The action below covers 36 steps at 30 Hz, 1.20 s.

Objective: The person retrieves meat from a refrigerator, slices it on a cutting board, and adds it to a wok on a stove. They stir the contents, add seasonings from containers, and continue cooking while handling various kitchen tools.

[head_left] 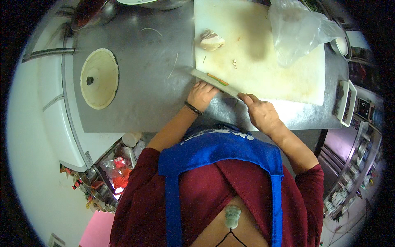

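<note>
My right hand (263, 113) grips the handle end of a broad-bladed kitchen knife (216, 82), probably a cleaver, slanting across the near left edge of a white cutting board (290, 83). Thin orange (217, 78) and green strips lie along the blade's far side. Close against the near side of the blade is my left hand (202, 94), its fingers bent; whatever may be under its fingertips is hidden. Farther back on the board sits a chunk of pale, reddish-streaked food, apparently fatty meat (212, 40). A few small pale bits (234, 64) lie nearer the blade.
A clear plastic bag (299, 34) covers the board's far right corner. On the metal worktop (139, 92) to the left rests a round pale lid (100, 80) with a black knob. A white rectangular container (347, 103) stands at the right edge. Bowls are partly visible at far left.
</note>
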{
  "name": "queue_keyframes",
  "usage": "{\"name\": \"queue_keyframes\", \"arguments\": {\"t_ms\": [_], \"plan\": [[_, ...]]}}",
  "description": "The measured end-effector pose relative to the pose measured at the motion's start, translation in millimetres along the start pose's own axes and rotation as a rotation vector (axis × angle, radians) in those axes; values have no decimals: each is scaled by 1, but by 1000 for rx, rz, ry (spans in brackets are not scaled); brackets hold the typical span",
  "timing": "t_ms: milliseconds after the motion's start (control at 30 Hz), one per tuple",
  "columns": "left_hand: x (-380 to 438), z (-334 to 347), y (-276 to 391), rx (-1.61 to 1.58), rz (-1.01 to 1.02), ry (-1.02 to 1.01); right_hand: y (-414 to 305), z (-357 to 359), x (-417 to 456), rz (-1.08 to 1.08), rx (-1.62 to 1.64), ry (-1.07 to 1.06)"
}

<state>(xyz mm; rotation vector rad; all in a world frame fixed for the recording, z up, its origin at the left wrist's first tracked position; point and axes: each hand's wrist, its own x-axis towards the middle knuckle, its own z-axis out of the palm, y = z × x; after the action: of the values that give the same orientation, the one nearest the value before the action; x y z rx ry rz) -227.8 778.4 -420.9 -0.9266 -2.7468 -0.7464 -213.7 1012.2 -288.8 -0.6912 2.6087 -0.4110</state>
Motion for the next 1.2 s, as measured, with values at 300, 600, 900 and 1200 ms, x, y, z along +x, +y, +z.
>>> {"name": "queue_keyframes", "arguments": {"t_ms": [300,600,900,1200], "plan": [[1,-1,5,-38,-46,30,3,5,28,-23,22,39],[-3,2,3,11,-41,1,-3,11,37,-7,-49,21],[-4,3,3,4,-38,50,-8,17,32,23,-81,-15],[-8,3,4,-48,-41,112,-3,12,29,-30,-26,20]]}}
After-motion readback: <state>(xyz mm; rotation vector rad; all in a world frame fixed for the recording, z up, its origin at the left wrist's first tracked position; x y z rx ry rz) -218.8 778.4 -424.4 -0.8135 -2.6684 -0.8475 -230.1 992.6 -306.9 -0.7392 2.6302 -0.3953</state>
